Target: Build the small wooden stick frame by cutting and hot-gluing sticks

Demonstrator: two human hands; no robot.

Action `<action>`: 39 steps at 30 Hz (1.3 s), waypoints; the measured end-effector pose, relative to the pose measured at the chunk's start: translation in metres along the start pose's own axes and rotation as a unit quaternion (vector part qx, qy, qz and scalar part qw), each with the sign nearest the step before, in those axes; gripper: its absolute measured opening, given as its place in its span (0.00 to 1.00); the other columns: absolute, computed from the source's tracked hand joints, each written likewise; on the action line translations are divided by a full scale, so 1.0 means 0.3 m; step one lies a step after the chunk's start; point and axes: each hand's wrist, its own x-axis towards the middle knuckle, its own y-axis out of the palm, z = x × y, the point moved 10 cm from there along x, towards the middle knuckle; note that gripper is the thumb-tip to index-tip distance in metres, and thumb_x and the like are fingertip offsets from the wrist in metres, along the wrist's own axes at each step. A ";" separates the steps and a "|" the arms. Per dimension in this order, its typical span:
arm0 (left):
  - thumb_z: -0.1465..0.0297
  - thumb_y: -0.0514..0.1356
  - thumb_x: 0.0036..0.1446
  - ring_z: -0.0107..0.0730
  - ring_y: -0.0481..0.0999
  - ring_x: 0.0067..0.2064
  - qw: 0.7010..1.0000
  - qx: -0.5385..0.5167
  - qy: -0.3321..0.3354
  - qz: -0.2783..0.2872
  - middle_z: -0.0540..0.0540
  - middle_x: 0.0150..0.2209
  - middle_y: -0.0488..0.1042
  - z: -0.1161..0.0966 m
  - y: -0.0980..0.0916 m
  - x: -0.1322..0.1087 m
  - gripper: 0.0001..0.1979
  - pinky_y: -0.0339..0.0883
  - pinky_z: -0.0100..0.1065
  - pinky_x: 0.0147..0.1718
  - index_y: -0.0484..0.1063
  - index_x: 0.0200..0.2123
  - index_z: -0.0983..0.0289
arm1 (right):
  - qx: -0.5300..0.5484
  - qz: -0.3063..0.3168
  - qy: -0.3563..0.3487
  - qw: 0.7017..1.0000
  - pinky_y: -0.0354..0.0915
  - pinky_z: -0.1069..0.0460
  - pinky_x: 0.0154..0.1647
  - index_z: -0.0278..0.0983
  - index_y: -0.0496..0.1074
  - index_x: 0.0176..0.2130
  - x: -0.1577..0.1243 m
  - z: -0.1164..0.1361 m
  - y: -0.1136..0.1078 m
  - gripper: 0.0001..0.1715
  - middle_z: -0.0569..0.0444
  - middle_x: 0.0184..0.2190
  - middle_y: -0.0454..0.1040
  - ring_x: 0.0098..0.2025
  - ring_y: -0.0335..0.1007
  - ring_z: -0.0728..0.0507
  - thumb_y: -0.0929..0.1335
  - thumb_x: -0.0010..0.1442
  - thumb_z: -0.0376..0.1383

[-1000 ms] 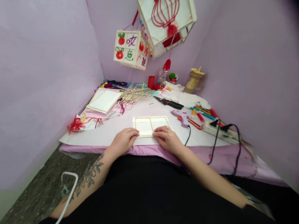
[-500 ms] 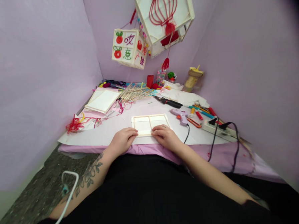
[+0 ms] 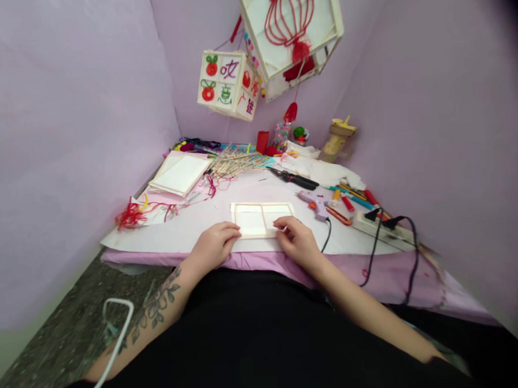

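A small rectangular frame of pale wooden sticks [image 3: 264, 220], backed with white paper and split by a middle bar, lies flat on the white sheet in front of me. At its near left corner, my left hand [image 3: 216, 244] pinches the edge with fingers pressed together. My right hand [image 3: 300, 244] is on the near right part of the frame, its fingers curled with thumb and forefinger at the near edge. What the right fingertips press on is partly hidden.
Right of the frame lie a lilac glue gun [image 3: 315, 204], black-handled pliers [image 3: 299, 180], an orange cutter [image 3: 339, 216] and a power strip [image 3: 385, 229] with cables. Stacked white panels [image 3: 180, 174], red yarn [image 3: 131, 215] and sticks [image 3: 235, 162] lie behind and left. Paper lanterns [image 3: 223, 83] hang above.
My right hand has slid to the right along the frame's near edge, uncovering the bottom of the middle bar. The left hand stays at the left corner. The view has shifted slightly.
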 end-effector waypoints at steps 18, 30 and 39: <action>0.75 0.55 0.57 0.35 0.77 0.45 1.000 -0.012 -0.007 -0.024 0.58 0.49 0.74 0.000 -0.018 -0.010 0.10 0.73 0.37 0.45 0.75 0.39 0.64 | -0.096 0.145 -0.097 0.980 0.62 0.42 0.50 0.36 0.65 0.49 -0.005 0.077 0.109 0.21 0.45 0.40 0.73 0.46 0.64 0.39 0.62 0.55 0.26; 0.67 0.57 0.60 0.42 0.70 0.49 0.990 0.107 0.094 -0.010 0.58 0.47 0.75 -0.096 -0.006 -0.030 0.12 0.64 0.45 0.50 0.74 0.45 0.63 | -0.085 0.173 -0.095 0.977 0.60 0.41 0.52 0.35 0.67 0.49 -0.011 0.099 0.110 0.20 0.43 0.44 0.69 0.50 0.62 0.39 0.63 0.56 0.28; 0.62 0.58 0.59 0.46 0.67 0.54 0.991 0.121 0.063 0.013 0.58 0.53 0.69 -0.093 -0.014 -0.015 0.11 0.59 0.49 0.50 0.76 0.42 0.59 | -0.145 0.254 -0.091 0.952 0.61 0.46 0.47 0.33 0.71 0.43 0.044 0.148 0.139 0.12 0.47 0.35 0.71 0.41 0.65 0.42 0.64 0.59 0.30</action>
